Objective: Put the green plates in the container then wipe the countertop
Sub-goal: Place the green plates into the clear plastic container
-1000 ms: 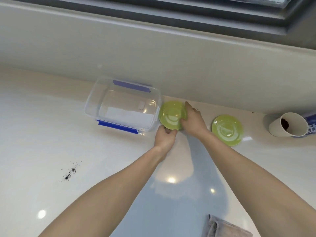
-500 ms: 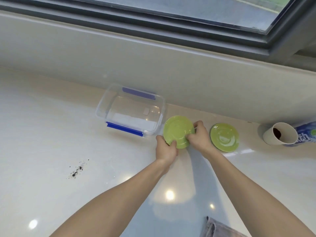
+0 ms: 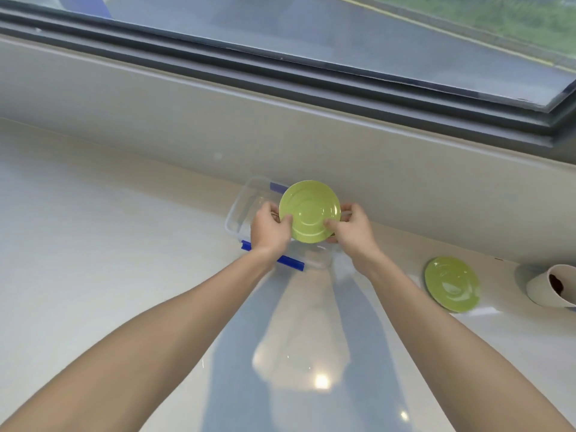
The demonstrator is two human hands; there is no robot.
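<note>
Hands are carrying out the first step: left hand (image 3: 270,229) and right hand (image 3: 352,227), fingers (image 3: 334,223) gripping opposite rims, are holding one green plate (image 3: 309,211) above the clear container (image 3: 237,213). Lowering it in seems next; the second plate (image 3: 451,283) is waiting on the tabletop (image 3: 109,260).

- One wide-angle view from my head, looking forward and down along my forearms.
- It faces the countertop (image 3: 93,244) and window (image 3: 311,35), with my hands near mid-frame.

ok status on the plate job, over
Left hand and right hand both gripping green plate above clear container. Second plate on countertop. Nothing blocking.
</note>
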